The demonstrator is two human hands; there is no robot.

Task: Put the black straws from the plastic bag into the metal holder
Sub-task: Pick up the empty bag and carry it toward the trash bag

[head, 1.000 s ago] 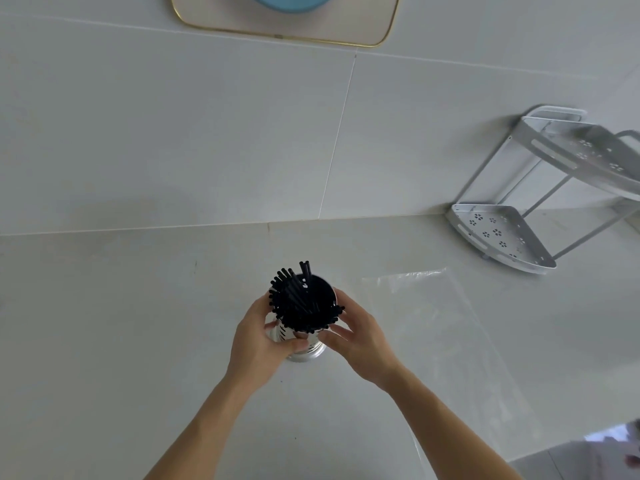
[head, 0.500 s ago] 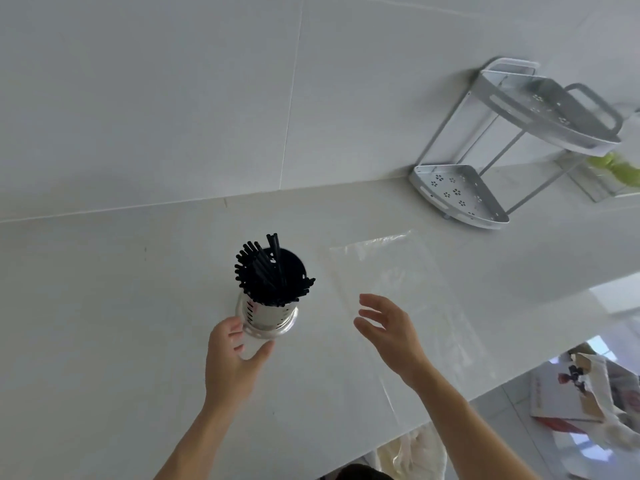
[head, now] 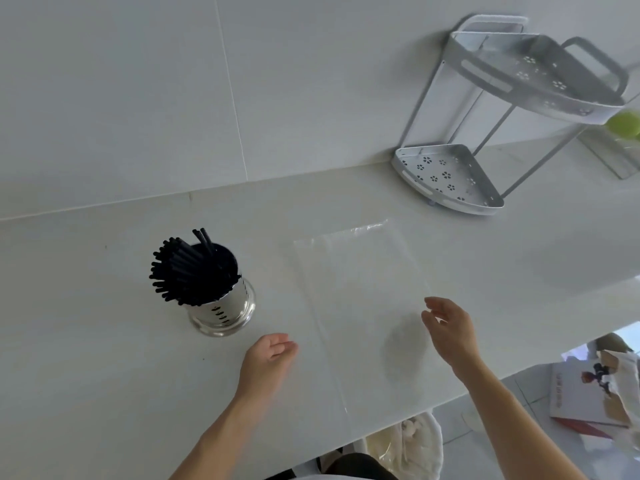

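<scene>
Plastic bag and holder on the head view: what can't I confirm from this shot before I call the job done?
- Plastic bag: its near end runs toward the counter edge, where the clear film fades against the counter; a stray straw there cannot be ruled out.
- Metal holder: its inside is hidden by the black straws.
- Left hand: palm faces away; fingers are partly hidden.
- Right hand: whether it touches the bag is unclear.
</scene>
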